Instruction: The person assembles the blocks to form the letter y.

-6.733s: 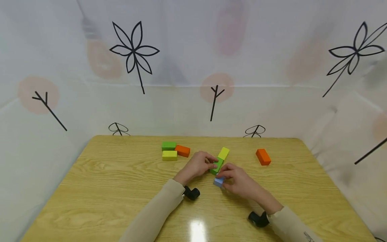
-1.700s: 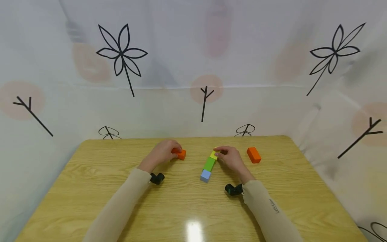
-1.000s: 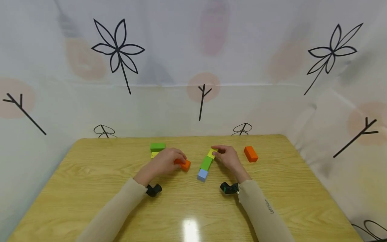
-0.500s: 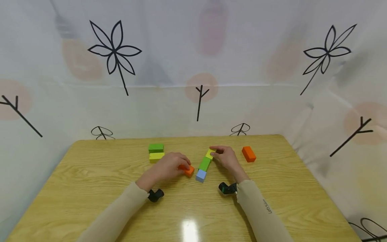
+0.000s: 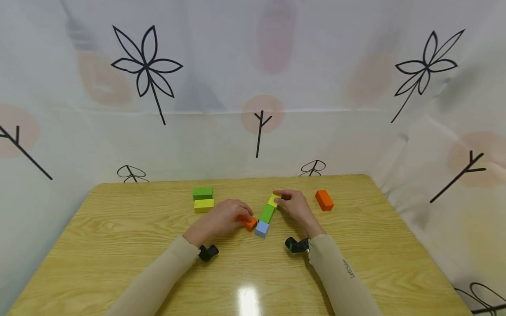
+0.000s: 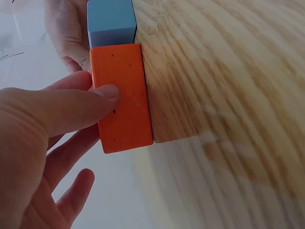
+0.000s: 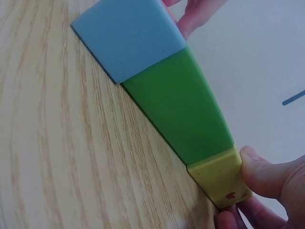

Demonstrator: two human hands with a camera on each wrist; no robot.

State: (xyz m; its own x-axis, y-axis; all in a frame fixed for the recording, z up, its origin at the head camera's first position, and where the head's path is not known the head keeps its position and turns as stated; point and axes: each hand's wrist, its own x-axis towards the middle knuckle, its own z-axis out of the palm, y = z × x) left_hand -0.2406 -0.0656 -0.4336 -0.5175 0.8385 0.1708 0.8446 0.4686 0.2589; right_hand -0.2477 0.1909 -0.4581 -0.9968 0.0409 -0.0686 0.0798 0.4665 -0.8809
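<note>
On the table [image 5: 257, 267], orange block [image 6: 127, 119] lies pinched inside left grip [image 5: 229, 215], yellow block [image 7: 217, 179] inside right grip [image 5: 296, 206].

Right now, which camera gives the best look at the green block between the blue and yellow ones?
The right wrist view: it shows the green block large and uncovered. The head view shows it too, but small; the left wrist view doesn't show it.

In the head view, the left hand [image 5: 224, 216] hides part of the orange block [image 5: 251, 224] in its grip; the right hand [image 5: 295, 206] covers part of its yellow block [image 5: 272, 200]. Lettering [image 5: 348, 268] on the right sleeve [image 5: 337, 281] is too small to read. The right wrist view cuts off the blue block [image 7: 128, 40].
</note>
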